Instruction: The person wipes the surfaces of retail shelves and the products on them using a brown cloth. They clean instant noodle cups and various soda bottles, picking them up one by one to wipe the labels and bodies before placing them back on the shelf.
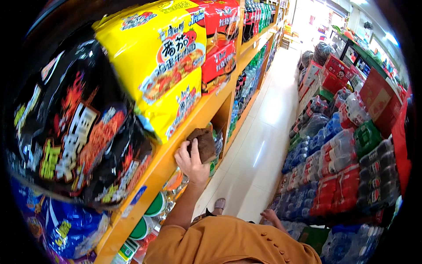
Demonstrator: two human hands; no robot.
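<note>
My left hand (193,161) presses a folded brown cloth (205,145) against the front edge of a yellow-orange wooden shelf (165,151). Its fingers lie over the cloth. Just above the hand, yellow multipacks of instant noodles (165,56) stand on the shelf, with red noodle packs (220,59) beyond them. A large black noodle pack (75,125) fills the near left side. My right hand (270,215) hangs low by my side, away from the shelf. Nothing shows in it, but its fingers are too small to make out clearly.
Below the shelf edge sit tubs with green lids (155,204). Blue packs (72,227) lie at the lower left. Bottles (257,15) line the shelves farther along. A tiled aisle floor (250,142) runs ahead, bordered on the right by stacked shrink-wrapped drinks (339,148) and red cartons (338,67).
</note>
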